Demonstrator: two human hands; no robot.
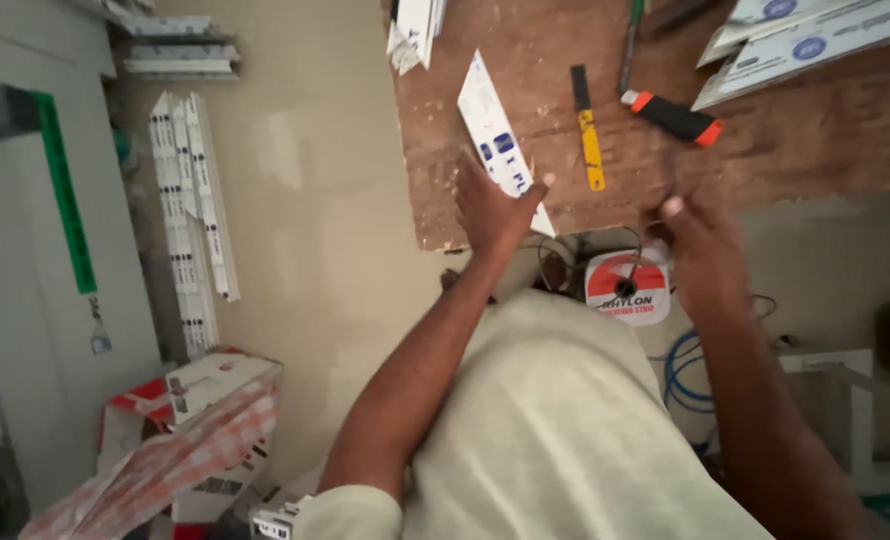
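My left hand (493,208) rests on a white printed trunking strip (495,135) that lies slanted on the brown wooden board (815,140). My right hand (700,240) is blurred at the board's near edge; I cannot tell whether it holds anything. A yellow and black utility knife (588,130) lies between the hands. An orange and black cutter (673,117) sits just beyond my right hand. A red and white spool (627,288) is below the board edge, near my right wrist.
More white strips (805,40) lie at the board's far right and others (193,210) lean by the left wall. A torn red and white carton (190,430) sits on the floor at lower left. Blue cable coils (680,375) lie on the right.
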